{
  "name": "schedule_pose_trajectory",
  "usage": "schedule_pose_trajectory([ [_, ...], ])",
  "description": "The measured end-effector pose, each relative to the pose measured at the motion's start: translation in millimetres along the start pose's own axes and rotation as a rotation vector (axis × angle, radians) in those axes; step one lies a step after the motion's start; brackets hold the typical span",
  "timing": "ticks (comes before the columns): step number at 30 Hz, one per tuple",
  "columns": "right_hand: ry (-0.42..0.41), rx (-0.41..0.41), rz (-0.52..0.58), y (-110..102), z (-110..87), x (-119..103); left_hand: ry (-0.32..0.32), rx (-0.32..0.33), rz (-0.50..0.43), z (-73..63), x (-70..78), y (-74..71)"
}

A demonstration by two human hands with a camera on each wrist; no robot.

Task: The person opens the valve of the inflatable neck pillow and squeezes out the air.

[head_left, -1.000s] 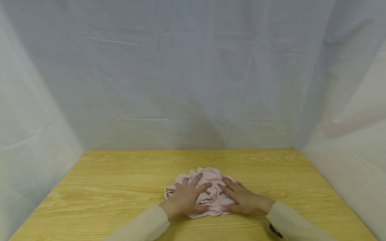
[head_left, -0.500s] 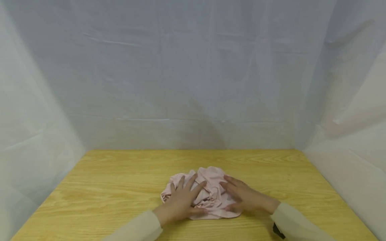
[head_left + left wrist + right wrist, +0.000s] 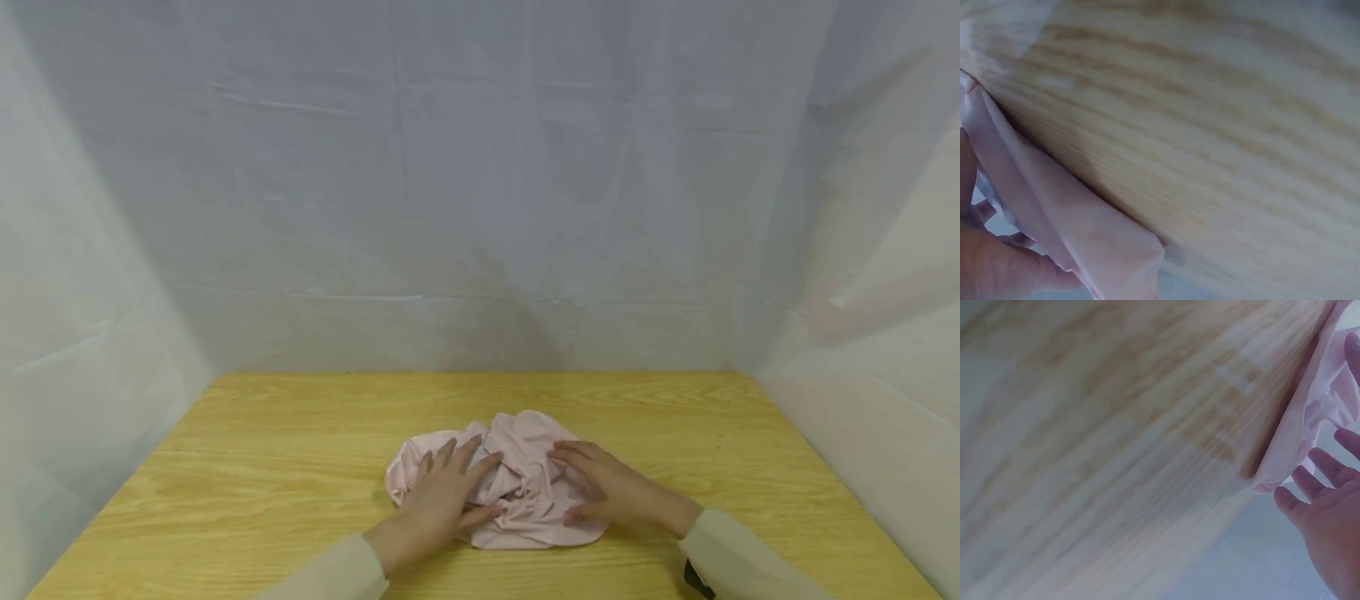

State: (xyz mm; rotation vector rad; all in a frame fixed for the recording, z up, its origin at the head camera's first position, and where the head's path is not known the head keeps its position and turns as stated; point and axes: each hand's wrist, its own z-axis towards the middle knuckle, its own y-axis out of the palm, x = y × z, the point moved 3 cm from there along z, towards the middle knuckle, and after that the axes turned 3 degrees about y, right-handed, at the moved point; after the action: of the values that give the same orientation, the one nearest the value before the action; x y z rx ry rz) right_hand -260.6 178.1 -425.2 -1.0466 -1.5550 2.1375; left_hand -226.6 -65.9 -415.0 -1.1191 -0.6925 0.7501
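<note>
A crumpled pale pink cloth lies bunched near the front middle of the wooden table. My left hand rests spread over its left part, fingers pointing away from me and thumb toward the centre. On the right part lies my right hand, its fingertips on the fabric and its fingers loosely extended. A patch of greyish fabric shows between the folds beside the left fingers. In the left wrist view, the pink cloth rises in a fold in front of the hand. The right wrist view shows spread fingers beside the cloth's edge.
The wood-grain table extends around the cloth on all sides. A pale sheet hangs behind its far edge, and similar sheets flank it left and right. A small dark object shows under the right sleeve.
My left hand has slid left and slightly toward me, and the right hand a little to the right. The cloth has spread wider and flatter between them.
</note>
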Motion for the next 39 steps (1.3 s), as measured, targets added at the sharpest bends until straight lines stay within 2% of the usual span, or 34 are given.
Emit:
schedule_pose_trajectory([
  [3,0.014,-0.022,-0.007,2,-0.2,1,0.007,-0.012,-0.039,-1.0,-1.2,0.2],
  [11,0.023,-0.03,-0.083,8,-1.0,5,-0.058,-0.033,-0.069,-3.0,-6.3,5.1],
  [19,0.025,-0.021,-0.082,9,-2.4,11,-0.086,-0.023,-0.042,-4.2,-8.9,6.5],
  [26,0.052,-0.033,-0.062,9,-5.3,14,-0.144,-0.049,-0.058,-4.8,-11.6,3.3],
  [33,0.117,-0.062,-0.03,8,-7.3,14,-0.202,-0.074,-0.086,-5.9,-14.3,-0.8],
  [39,0.135,-0.069,-0.03,5,-8.6,14,-0.261,-0.117,-0.098,-8.4,-21.0,-0.5],
])
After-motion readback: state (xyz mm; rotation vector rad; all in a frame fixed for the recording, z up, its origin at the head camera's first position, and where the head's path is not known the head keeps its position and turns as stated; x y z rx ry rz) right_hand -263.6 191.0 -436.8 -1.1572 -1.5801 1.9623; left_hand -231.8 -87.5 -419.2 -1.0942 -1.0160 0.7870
